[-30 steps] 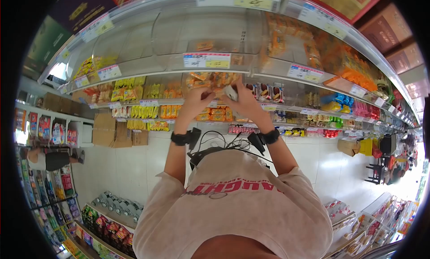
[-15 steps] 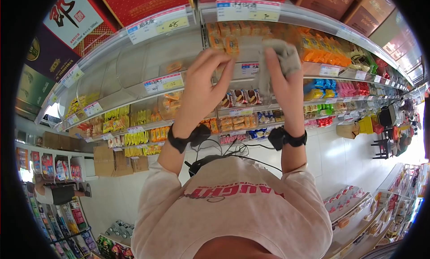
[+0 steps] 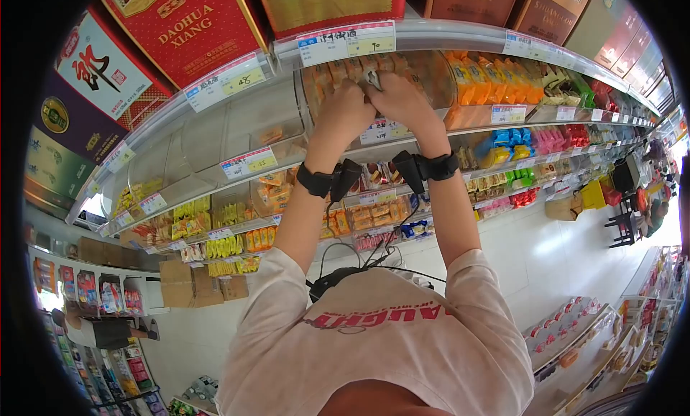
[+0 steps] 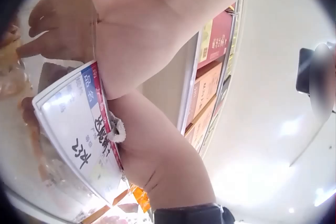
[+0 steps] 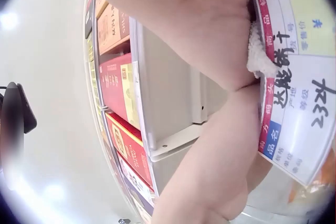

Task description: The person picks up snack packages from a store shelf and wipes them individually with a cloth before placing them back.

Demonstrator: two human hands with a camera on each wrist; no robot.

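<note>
Both hands reach over the front panel of a clear bin of small orange-wrapped snack packets (image 3: 320,78). My left hand (image 3: 347,112) is inside the panel; the left wrist view shows its fingers (image 4: 55,27) loosely extended behind the clear plastic, holding nothing visible. Close beside it, my right hand (image 3: 399,99) grips a grey-white cloth (image 3: 373,79), a bit of which pokes out at the panel edge in the right wrist view as fuzzy cloth (image 5: 258,56). A handwritten price tag (image 5: 294,92) covers part of the panel and hides the right fingertips.
Boxed liquor, including a red box (image 3: 190,35), lines the shelf above. Right of the bin sit orange packets (image 3: 496,81); a nearly bare bin (image 3: 248,121) lies to the left. Lower tiers hold more packaged snacks. Cables (image 3: 374,254) hang before the person's shirt.
The hands first worked at a lower tier, then rose with the cloth spread in the right hand. Now both are together inside the upper bin, and the view has shifted rightward along the shelf.
</note>
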